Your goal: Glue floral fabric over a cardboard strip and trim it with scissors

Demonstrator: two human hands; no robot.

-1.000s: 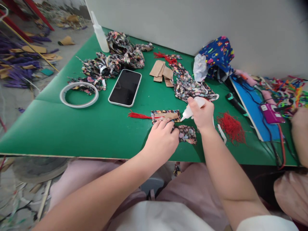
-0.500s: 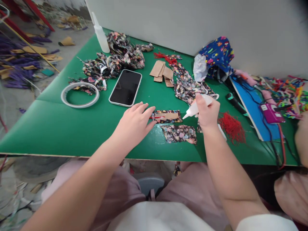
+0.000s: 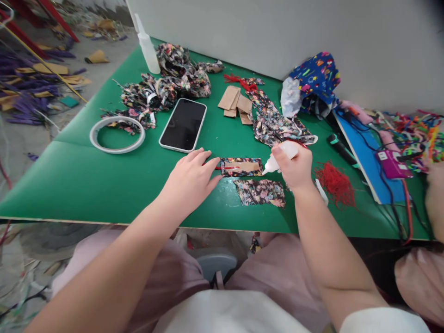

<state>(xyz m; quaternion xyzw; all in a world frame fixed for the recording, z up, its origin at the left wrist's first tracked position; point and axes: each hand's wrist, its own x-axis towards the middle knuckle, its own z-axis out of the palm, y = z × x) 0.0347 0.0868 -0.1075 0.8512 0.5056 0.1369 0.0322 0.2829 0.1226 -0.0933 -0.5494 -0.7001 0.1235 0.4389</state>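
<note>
Head view, seated person at a green bench (image 3: 104,185). The right hand (image 3: 294,166) was closed around a small white glue bottle (image 3: 282,155), tipped so that its nozzle pointed down and left, ending just beside the right end of a floral strip (image 3: 242,167). That strip lay flat near the front edge of the bench, about mid-width, with a brown card piece on its upper face and a red tassel (image 3: 227,168) at its left end. The left hand (image 3: 189,178) lay open, fingers spread narrow, palm down, fingertips touching the bench at the strip's left end; whether they pinned the tassel itself could not be told. A second floral patch (image 3: 261,192) lay just in front of the strip, apart from it.

Farther back: a phone (image 3: 183,125) face up, a tape ring (image 3: 117,134) toward the left edge, a heap of floral scraps (image 3: 166,85), a stack of card pieces (image 3: 236,101), and a second bottle (image 3: 147,44) at the back left corner. Loose red thread (image 3: 335,182) lay right of the right hand. Another person's arm (image 3: 435,194) showed at the right edge.

Risks, as judged: too hard a squeeze could flood glue past the card onto the printed cloth or the bench; the light strip, held at one end only, could slide or pivot under the nozzle; the nearby patch and thread could pick up stray glue.
</note>
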